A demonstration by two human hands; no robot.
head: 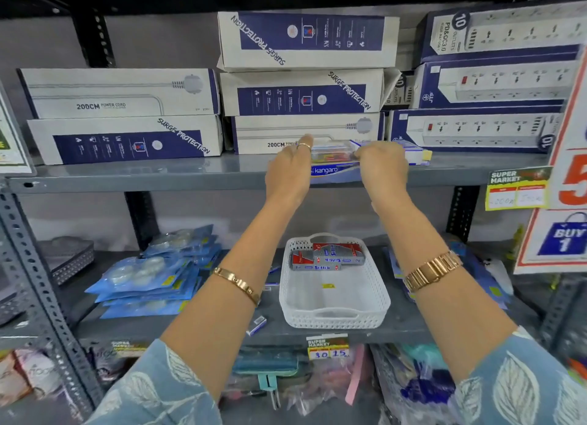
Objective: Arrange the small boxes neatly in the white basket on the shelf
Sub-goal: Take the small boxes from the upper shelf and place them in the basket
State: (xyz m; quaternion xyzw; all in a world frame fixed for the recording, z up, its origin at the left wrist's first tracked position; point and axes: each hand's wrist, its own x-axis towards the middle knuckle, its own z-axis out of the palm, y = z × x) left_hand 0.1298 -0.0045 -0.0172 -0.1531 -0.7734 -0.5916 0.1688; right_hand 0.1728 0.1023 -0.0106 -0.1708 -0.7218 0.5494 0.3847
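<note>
Upper shelf [158, 173]: grey metal, stacked with white-and-blue power strip cartons [305, 94] along the back. At its front edge, a small clear packet [333, 152] with coloured contents sits on a blue "kangaro" box [330, 172].

Left hand [290, 170]: raised to the upper shelf, ring on one finger, fingers closed on the left end of the clear packet. Gold bangle on the wrist.

Right hand [382, 168]: raised alongside, grip curled at the right end of the same packet; it seems to pinch the packet's edge, though the fingertips are hidden behind the knuckles. Gold watch on the wrist.

Lower shelf [190, 326]: white basket [333, 316], perforated walls, standing between the two forearms. In its far end lie small grey-and-red boxes [327, 256], one stacked on the others; the near part of the basket is bare apart from a yellow sticker.

Beside the basket, to its left: one small blue-and-white box [256, 324] lying loose on the shelf, and a heap of blue blister packs [149, 281].

Shelf edge: yellow price tag [327, 348] below the basket.
</note>
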